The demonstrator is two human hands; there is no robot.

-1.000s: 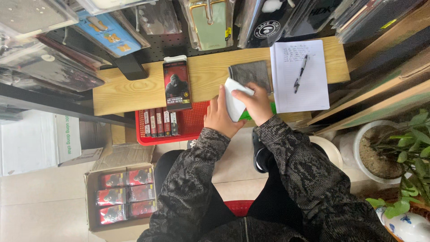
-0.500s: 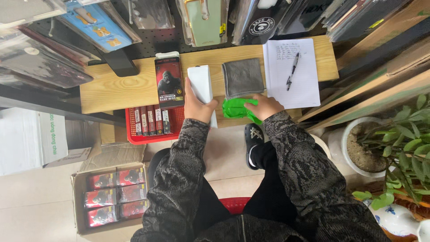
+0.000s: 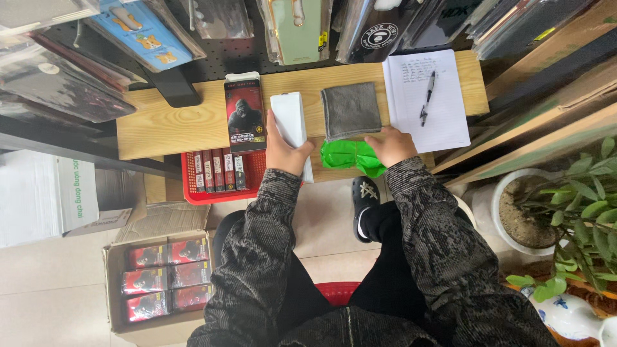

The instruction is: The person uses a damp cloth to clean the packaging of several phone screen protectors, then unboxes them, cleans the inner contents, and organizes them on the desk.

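My left hand (image 3: 285,149) grips a white rectangular phone-shaped object (image 3: 290,122), holding it upright-lengthwise on the wooden shelf (image 3: 167,125). My right hand (image 3: 393,145) rests on a crumpled green cloth (image 3: 350,156) at the shelf's front edge. A folded grey cloth (image 3: 351,109) lies just behind the green one, between both hands. A dark box with an ape picture (image 3: 244,115) lies left of the white object.
A notepad (image 3: 450,96) with a pen (image 3: 427,97) lies at the shelf's right. A red basket of slim boxes (image 3: 218,172) sits below the shelf. A cardboard carton of boxes (image 3: 157,276) stands on the floor left, a potted plant (image 3: 565,212) right. Packaged goods hang behind.
My left hand has carried the white object leftward from near the grey cloth to beside the ape box. My right hand has dropped onto the green cloth.
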